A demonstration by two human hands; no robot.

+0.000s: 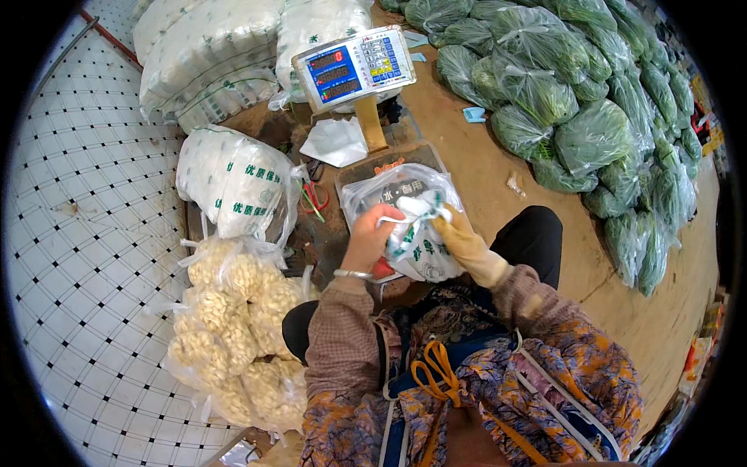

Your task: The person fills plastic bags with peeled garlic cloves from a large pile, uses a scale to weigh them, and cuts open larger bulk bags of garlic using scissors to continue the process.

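Observation:
My bare left hand (pixel 371 233), with a silver bracelet at the wrist, pinches a white strip at the top of a plastic bag (pixel 424 255) printed with green characters. My right hand (pixel 459 237), in a tan glove, grips the bunched top of the same bag. The bag sits over the platform of a scale (pixel 426 156), whose display (pixel 354 66) stands on a post behind it. Red-handled scissors (pixel 314 200) lie left of the platform, below a folded white sheet (pixel 334 142). What the bag holds is hidden.
Bags of green vegetables (pixel 552 101) are piled at the right on a brown surface (pixel 654 350). Clear bags of pale pieces (pixel 222 319) are stacked at the lower left. White printed packs (pixel 229 175) and larger bales (pixel 206 62) lie at the upper left, beside a tiled floor (pixel 85 249).

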